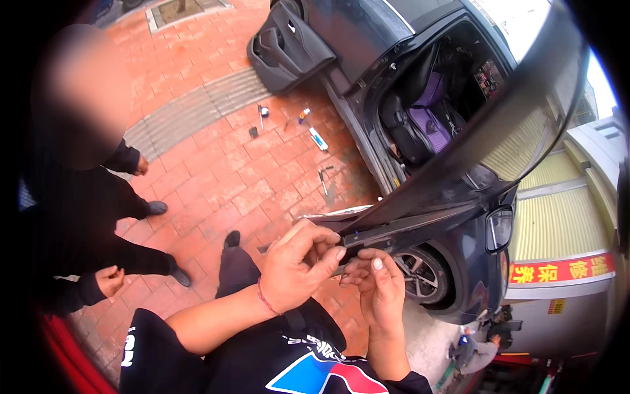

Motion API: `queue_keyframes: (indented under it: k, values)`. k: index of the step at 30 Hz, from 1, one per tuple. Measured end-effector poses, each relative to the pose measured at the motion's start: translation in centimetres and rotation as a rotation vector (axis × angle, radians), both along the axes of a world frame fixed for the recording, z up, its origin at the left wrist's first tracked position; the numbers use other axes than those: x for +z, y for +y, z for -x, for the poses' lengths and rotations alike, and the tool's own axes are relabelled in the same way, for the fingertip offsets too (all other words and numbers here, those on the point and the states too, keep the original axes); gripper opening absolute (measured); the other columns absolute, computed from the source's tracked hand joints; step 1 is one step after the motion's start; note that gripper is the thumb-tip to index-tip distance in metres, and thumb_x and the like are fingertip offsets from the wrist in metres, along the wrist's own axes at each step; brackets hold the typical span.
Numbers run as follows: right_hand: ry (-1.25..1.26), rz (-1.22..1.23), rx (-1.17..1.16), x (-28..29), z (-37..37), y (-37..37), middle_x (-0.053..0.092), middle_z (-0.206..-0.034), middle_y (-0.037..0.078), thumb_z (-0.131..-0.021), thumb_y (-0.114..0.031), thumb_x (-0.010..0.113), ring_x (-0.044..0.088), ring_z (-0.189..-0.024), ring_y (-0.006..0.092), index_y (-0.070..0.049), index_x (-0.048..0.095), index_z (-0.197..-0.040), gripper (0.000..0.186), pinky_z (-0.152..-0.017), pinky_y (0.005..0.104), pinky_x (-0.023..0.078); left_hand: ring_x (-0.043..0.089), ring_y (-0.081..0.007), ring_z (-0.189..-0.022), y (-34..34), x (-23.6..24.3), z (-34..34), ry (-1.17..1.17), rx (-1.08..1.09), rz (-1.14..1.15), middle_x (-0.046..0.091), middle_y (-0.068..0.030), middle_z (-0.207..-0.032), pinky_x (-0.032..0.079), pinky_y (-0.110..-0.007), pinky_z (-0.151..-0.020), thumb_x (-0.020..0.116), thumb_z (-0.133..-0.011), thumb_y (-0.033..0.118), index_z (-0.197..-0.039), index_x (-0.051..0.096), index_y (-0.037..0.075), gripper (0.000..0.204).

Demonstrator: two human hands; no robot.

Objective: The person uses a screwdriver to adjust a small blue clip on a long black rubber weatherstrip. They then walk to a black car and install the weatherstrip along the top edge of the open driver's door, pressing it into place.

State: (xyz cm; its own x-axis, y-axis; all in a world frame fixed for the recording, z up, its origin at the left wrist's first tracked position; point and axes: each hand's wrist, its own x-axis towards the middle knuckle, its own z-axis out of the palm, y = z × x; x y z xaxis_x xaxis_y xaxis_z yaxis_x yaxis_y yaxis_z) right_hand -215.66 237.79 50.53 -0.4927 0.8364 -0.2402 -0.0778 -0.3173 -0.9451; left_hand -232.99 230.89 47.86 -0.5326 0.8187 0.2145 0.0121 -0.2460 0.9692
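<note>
The dark car door (459, 154) stands open, its frame slanting up and to the right from the hands, with its near edge right at the fingertips. The left hand (295, 266) has thumb and forefinger brought close together beside that edge; the right hand (384, 292) is half curled, its thumb raised near the bent fingers. Whether either of the 2 pinches something small and dark there, I cannot tell.

Just right of the right hand is a car wheel (420, 276); farther right is a side mirror (500, 230). Beyond the hands, a white-and-blue tube (319, 139) and a slim tool (323, 181) lie on the red paving (226, 187). Well left of the hands, a person in dark clothes (65, 223) stands.
</note>
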Motion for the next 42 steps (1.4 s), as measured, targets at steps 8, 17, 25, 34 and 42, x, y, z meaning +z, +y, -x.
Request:
queue_keyframes:
  k: [8, 17, 25, 34, 42]
  values:
    - [-0.230, 0.103, -0.170, 4.0, 2.1, -0.8, 0.069, -0.084, 0.026, -0.101, -0.033, 0.055, 0.072, -0.070, 0.0329, 0.011, 0.059, -0.115, 0.046, -0.057, 0.0362, 0.060, 0.065, -0.0212, -0.065, 2.4, -1.6, 2.8, -0.065, -0.318, -0.246, 0.063, -0.0085, -0.083, 0.050, -0.031, -0.054, 0.084, -0.075, 0.007, -0.092, 0.063, 0.004, 0.027]
    - [-0.179, 0.166, -0.291, 4.0, 3.9, 0.1, 0.069, -0.083, 0.022, -0.099, -0.023, 0.058, 0.070, -0.062, 0.0286, 0.011, 0.060, -0.112, 0.036, -0.050, 0.0334, 0.061, 0.064, -0.0254, -0.069, 3.2, -0.8, 3.7, 0.105, -0.336, -0.281, 0.063, -0.0078, -0.080, 0.050, -0.034, -0.056, 0.081, -0.075, 0.007, -0.091, 0.061, 0.004, 0.025]
    - [-0.136, 0.087, -0.204, 3.8, 3.3, 0.5, 0.067, -0.090, 0.017, -0.098, -0.031, 0.065, 0.072, -0.069, 0.0261, 0.008, 0.058, -0.111, 0.042, -0.056, 0.0355, 0.065, 0.061, -0.0268, -0.068, 1.9, -0.2, 2.2, 0.074, -0.349, -0.153, 0.058, -0.0087, -0.078, 0.049, -0.037, -0.058, 0.078, -0.081, 0.012, -0.095, 0.059, 0.004, 0.025]
    - [-0.260, 0.178, -0.091, 5.3, 2.6, 1.1, 0.068, -0.084, 0.009, -0.094, -0.027, 0.069, 0.067, -0.069, 0.0185, 0.001, 0.061, -0.112, 0.034, -0.059, 0.0270, 0.055, 0.054, -0.0288, -0.066, 2.4, -0.5, -0.7, 0.042, -0.119, -0.272, 0.050, -0.0098, -0.079, 0.046, -0.037, -0.054, 0.072, -0.077, 0.005, -0.097, 0.056, 0.004, 0.025]
    - [-0.578, -0.271, -0.022, 6.4, -1.4, 3.0, 0.070, -0.092, 0.023, -0.097, -0.016, 0.059, 0.069, -0.068, 0.0310, 0.007, 0.066, -0.100, 0.024, -0.063, 0.0358, 0.058, 0.051, -0.0224, -0.063, 2.8, -1.6, -0.7, 0.245, -0.047, -0.370, 0.045, -0.0052, -0.077, 0.046, -0.032, -0.053, 0.076, -0.072, 0.009, -0.099, 0.055, 0.006, 0.035]
